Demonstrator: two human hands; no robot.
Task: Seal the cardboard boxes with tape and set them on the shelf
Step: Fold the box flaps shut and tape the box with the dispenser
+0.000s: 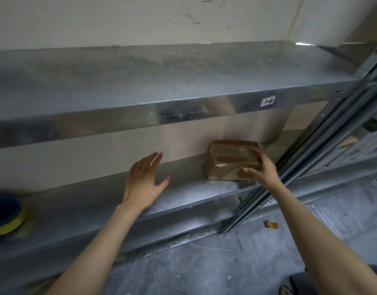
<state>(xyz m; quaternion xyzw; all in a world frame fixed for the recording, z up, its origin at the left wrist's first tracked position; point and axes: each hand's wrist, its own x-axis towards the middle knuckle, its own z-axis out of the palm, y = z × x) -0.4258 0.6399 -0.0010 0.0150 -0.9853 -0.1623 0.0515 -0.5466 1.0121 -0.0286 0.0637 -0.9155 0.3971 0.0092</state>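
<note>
Taped box (230,161) sat far right on lower shelf (183,194), right hand (263,167) clamped on its near side. Left hand (144,179) hovered spread, empty. Risk: box's near corner overhung shelf edge; careless release could tip it off.

A scuffed cream wall (119,22) stands above a grey, apparently stone-veined floor (226,262).

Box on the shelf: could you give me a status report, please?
Right hand grips box by its right end, box on lower shelf. Left hand open over shelf, holding nothing. Tape roll far left, apart from box.
</note>
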